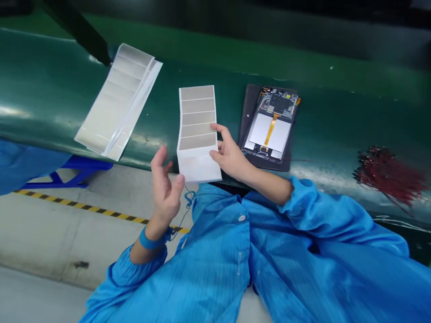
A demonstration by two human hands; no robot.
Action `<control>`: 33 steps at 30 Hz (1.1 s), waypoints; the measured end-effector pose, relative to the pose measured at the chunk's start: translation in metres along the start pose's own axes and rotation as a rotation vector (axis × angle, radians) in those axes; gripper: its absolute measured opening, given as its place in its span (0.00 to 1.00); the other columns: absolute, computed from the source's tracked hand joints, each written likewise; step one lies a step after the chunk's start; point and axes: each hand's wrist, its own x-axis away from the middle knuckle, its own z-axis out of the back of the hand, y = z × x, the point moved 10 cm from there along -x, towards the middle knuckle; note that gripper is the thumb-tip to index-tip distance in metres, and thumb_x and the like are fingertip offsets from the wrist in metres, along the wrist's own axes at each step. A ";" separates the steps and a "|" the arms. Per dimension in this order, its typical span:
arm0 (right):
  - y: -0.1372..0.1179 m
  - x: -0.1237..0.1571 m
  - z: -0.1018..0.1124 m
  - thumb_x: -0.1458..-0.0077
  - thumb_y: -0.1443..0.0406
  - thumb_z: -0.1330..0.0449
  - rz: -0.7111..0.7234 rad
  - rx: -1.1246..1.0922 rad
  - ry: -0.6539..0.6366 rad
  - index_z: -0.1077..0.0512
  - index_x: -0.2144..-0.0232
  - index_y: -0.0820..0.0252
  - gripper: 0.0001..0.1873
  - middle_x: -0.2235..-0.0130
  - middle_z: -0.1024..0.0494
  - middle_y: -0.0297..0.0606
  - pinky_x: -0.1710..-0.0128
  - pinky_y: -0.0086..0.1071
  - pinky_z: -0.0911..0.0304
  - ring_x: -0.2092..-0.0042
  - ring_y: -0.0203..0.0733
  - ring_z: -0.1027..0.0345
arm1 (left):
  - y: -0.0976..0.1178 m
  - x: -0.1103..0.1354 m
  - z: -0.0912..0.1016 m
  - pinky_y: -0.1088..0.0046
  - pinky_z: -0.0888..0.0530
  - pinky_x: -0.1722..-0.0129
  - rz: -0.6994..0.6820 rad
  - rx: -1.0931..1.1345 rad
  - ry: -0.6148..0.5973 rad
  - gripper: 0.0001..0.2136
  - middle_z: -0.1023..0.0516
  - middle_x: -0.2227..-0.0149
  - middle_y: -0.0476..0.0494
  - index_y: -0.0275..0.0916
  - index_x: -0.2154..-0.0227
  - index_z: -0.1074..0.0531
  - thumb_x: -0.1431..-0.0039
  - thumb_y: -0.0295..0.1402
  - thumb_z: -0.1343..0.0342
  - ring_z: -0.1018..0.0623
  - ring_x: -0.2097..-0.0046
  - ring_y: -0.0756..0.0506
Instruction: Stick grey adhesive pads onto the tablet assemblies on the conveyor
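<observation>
Head view: right hand (232, 157) pinches the sticker sheet (197, 119) at the table's (330, 125) near edge; left hand (165, 190), spread, is just left. A slack pinch could let it slip.

I am facing a glossy green tabletop (336, 116) that is catching pale glare (13, 111) at the left and sinking into shadow along its far side. Below, black-and-yellow tape (84, 204) is crossing a pale floor (111, 246), and a blue stool (72, 171) is standing by the near edge.
</observation>
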 end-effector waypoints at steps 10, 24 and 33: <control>-0.089 0.052 -0.001 0.29 0.52 0.41 0.607 0.833 0.298 0.31 0.34 0.51 0.26 0.35 0.31 0.51 0.33 0.62 0.44 0.33 0.66 0.42 | 0.009 -0.013 -0.013 0.56 0.14 0.51 0.170 0.243 0.058 0.48 0.35 0.24 0.34 0.59 0.21 0.74 0.27 0.52 0.43 0.14 0.47 0.37; -0.105 0.054 -0.007 0.22 0.56 0.50 0.634 0.909 0.206 0.24 0.44 0.53 0.18 0.45 0.22 0.45 0.44 0.50 0.47 0.44 0.55 0.34 | 0.042 -0.029 -0.003 0.61 0.13 0.58 -0.069 0.037 0.036 0.26 0.36 0.25 0.43 0.64 0.27 0.42 0.24 0.48 0.46 0.17 0.44 0.37; -0.108 0.052 0.001 0.22 0.59 0.50 0.651 0.924 0.164 0.23 0.52 0.55 0.16 0.50 0.21 0.44 0.44 0.47 0.46 0.47 0.52 0.33 | 0.046 -0.030 -0.010 0.50 0.17 0.42 -0.087 -0.012 0.007 0.34 0.54 0.18 0.42 0.63 0.22 0.58 0.24 0.50 0.49 0.31 0.26 0.29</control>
